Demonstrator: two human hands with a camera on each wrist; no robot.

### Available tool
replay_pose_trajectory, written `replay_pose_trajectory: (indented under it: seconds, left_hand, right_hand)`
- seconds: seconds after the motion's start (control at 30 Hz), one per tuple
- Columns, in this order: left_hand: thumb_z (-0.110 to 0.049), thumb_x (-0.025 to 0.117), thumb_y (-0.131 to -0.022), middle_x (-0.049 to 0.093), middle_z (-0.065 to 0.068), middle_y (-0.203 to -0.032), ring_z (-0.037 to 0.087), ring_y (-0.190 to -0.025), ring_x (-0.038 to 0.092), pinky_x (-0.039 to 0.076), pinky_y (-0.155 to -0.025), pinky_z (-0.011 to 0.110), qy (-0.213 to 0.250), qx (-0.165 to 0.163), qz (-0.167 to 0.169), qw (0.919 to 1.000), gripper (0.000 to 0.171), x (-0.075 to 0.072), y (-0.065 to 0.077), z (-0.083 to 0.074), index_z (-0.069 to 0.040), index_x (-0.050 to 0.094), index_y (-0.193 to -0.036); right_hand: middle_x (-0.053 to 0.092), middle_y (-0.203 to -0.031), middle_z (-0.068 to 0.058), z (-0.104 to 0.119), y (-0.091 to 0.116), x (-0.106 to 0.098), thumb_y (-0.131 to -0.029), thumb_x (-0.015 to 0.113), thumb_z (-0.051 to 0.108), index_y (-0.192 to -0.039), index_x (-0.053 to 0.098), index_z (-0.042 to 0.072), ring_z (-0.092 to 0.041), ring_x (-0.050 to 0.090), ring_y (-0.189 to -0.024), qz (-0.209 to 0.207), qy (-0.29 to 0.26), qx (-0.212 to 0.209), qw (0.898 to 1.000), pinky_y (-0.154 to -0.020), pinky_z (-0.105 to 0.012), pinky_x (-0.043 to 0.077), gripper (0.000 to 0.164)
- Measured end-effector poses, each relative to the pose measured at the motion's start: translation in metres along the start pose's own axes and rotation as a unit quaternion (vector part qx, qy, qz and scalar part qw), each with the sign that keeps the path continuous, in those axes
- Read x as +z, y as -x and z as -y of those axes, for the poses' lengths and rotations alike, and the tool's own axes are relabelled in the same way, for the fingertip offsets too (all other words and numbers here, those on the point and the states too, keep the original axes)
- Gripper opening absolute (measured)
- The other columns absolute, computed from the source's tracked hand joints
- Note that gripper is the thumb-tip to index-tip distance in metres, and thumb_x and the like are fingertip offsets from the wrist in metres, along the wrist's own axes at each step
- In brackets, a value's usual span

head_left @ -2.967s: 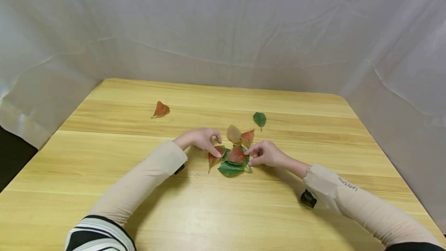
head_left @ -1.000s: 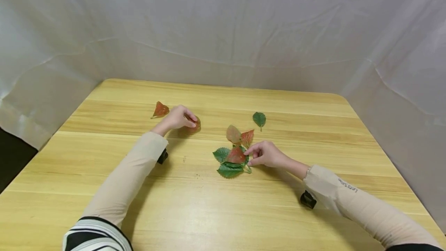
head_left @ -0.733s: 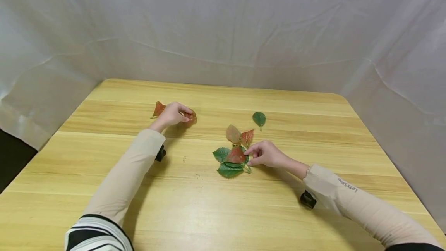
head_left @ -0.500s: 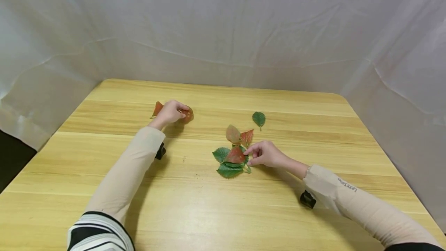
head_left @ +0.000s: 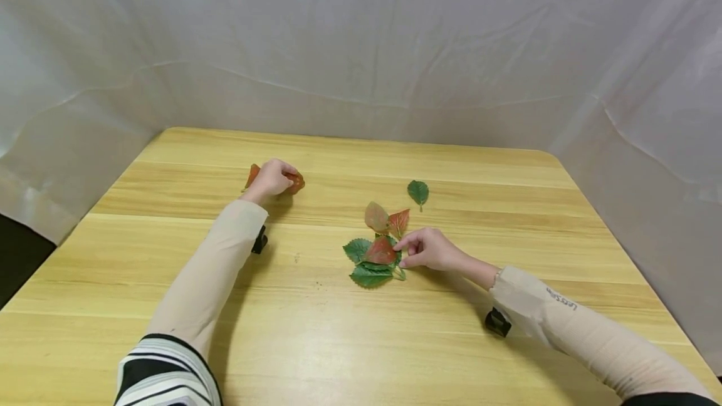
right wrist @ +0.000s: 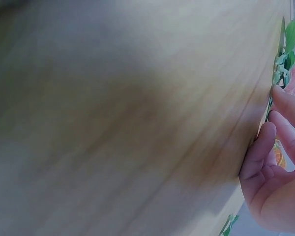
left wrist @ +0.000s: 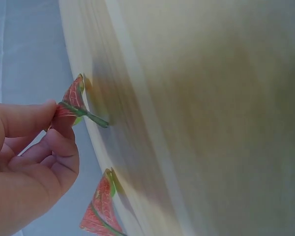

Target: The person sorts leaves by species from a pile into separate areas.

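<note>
At the far left of the table, my left hand pinches a red leaf between thumb and fingers. In the left wrist view, that leaf has its green stem pointing to the table. Another red leaf lies just beside the hand, partly hidden behind it in the head view. My right hand rests at the right side of a pile, loosely bent fingers touching its edge. On top of this pile is a red leaf, with green leaves under and around it.
Behind the pile lie a dull green-red leaf and a red leaf. A single green leaf lies farther back. Pale curtains stand around the wooden table.
My left hand has taken a red leaf from the left of the pile and carried it back and left, beside the lone red leaf. The right hand has stayed put.
</note>
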State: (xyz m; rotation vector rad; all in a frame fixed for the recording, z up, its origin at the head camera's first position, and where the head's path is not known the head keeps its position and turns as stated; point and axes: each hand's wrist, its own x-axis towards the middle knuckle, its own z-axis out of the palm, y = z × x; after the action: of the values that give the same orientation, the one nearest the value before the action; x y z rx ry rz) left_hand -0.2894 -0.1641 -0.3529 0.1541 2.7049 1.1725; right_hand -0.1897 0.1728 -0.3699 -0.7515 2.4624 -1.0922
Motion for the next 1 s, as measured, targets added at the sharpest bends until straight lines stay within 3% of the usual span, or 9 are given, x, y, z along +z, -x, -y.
replay_pose_trajectory:
  seconds: [0.13, 0.23, 0.33, 0.37, 0.43, 0.67, 0.77, 0.87, 1.0]
  left_hand:
    - [0.008, 0.053, -0.085, 0.058, 0.022, -0.108, 0.029, -0.099, 0.054, 0.044, -0.083, 0.034, 0.01, 0.02, -0.006, 0.9997, 0.03, 0.002, -0.017, 0.019, 0.008, 0.056, -0.114]
    - [0.005, 0.056, -0.084, 0.059, 0.019, -0.105, 0.027, -0.095, 0.055, 0.045, -0.081, 0.033, 0.01, 0.026, -0.007, 0.9996, 0.029, 0.003, -0.023, 0.024, 0.006, 0.058, -0.113]
    - [0.004, 0.056, -0.085, 0.058, 0.02, -0.108, 0.029, -0.099, 0.053, 0.043, -0.084, 0.034, 0.008, 0.029, -0.006, 0.9995, 0.03, 0.002, -0.018, 0.02, 0.007, 0.056, -0.114]
    - [0.003, 0.053, -0.086, 0.055, 0.022, -0.112, 0.031, -0.103, 0.05, 0.04, -0.088, 0.037, 0.001, 0.014, -0.004, 0.9999, 0.031, 0.001, -0.009, 0.009, 0.009, 0.053, -0.117]
    - [0.001, 0.052, -0.088, 0.054, 0.023, -0.113, 0.031, -0.103, 0.05, 0.041, -0.087, 0.037, 0.004, 0.017, -0.005, 0.9998, 0.031, 0.0, -0.004, 0.005, 0.01, 0.052, -0.117]
    - [-0.005, 0.051, -0.09, 0.058, 0.022, -0.107, 0.026, -0.076, 0.054, 0.046, -0.063, 0.031, -0.005, -0.001, -0.026, 0.9996, 0.024, 0.001, 0.006, -0.004, 0.006, 0.058, -0.11]
    - [-0.006, 0.05, -0.09, 0.058, 0.022, -0.106, 0.025, -0.07, 0.055, 0.047, -0.061, 0.031, -0.015, -0.01, -0.032, 0.9993, 0.023, 0.0, 0.006, -0.005, 0.006, 0.059, -0.108]
    - [-0.006, 0.049, -0.09, 0.055, 0.023, -0.111, 0.026, -0.07, 0.056, 0.047, -0.063, 0.032, -0.018, -0.016, -0.035, 0.9991, 0.023, 0.001, 0.007, -0.007, 0.006, 0.058, -0.107]
    - [-0.008, 0.05, -0.089, 0.053, 0.022, -0.116, 0.028, -0.084, 0.055, 0.044, -0.079, 0.038, -0.036, -0.019, -0.051, 0.9979, 0.022, 0.0, 0.011, -0.012, 0.004, 0.06, -0.105]
  right_hand:
    - [0.054, -0.062, 0.0, -0.007, -0.002, 0.001, -0.073, 0.072, 0.003, -0.096, 0.067, -0.004, -0.006, 0.036, -0.049, -0.003, 0.004, -0.005, 1.0, -0.046, -0.018, 0.032, 0.025]
    - [0.054, -0.062, 0.0, -0.008, -0.001, 0.001, -0.073, 0.072, 0.004, -0.095, 0.067, -0.004, -0.006, 0.036, -0.048, -0.005, 0.004, -0.007, 1.0, -0.046, -0.018, 0.032, 0.024]
    - [0.054, -0.062, 0.0, -0.008, -0.001, 0.001, -0.073, 0.072, 0.004, -0.095, 0.066, -0.005, -0.006, 0.037, -0.048, -0.004, 0.004, -0.011, 1.0, -0.045, -0.019, 0.032, 0.025]
    - [0.054, -0.062, 0.0, -0.008, -0.001, 0.001, -0.073, 0.072, 0.004, -0.095, 0.066, -0.005, -0.005, 0.037, -0.048, -0.005, 0.004, -0.01, 1.0, -0.045, -0.018, 0.032, 0.024]
    - [0.054, -0.062, 0.0, -0.008, -0.001, 0.001, -0.073, 0.072, 0.004, -0.095, 0.066, -0.005, -0.005, 0.037, -0.049, -0.004, 0.004, -0.011, 1.0, -0.045, -0.018, 0.032, 0.025]
    - [0.055, -0.063, -0.003, -0.007, -0.001, -0.001, -0.073, 0.072, 0.003, -0.096, 0.065, -0.007, -0.007, 0.038, -0.049, -0.004, -0.002, -0.013, 1.0, -0.045, -0.019, 0.032, 0.027]
    - [0.055, -0.063, -0.003, -0.007, -0.001, -0.002, -0.073, 0.072, 0.003, -0.096, 0.065, -0.007, -0.007, 0.038, -0.049, -0.004, 0.001, -0.012, 1.0, -0.045, -0.019, 0.033, 0.026]
    - [0.055, -0.063, -0.001, -0.007, -0.001, -0.002, -0.073, 0.072, 0.003, -0.095, 0.066, -0.005, -0.006, 0.038, -0.049, -0.004, 0.002, -0.007, 1.0, -0.045, -0.019, 0.033, 0.025]
    - [0.054, -0.063, -0.001, -0.007, -0.002, -0.001, -0.073, 0.071, 0.003, -0.096, 0.066, -0.004, -0.007, 0.038, -0.048, -0.001, -0.004, 0.0, 1.0, -0.045, -0.019, 0.033, 0.025]
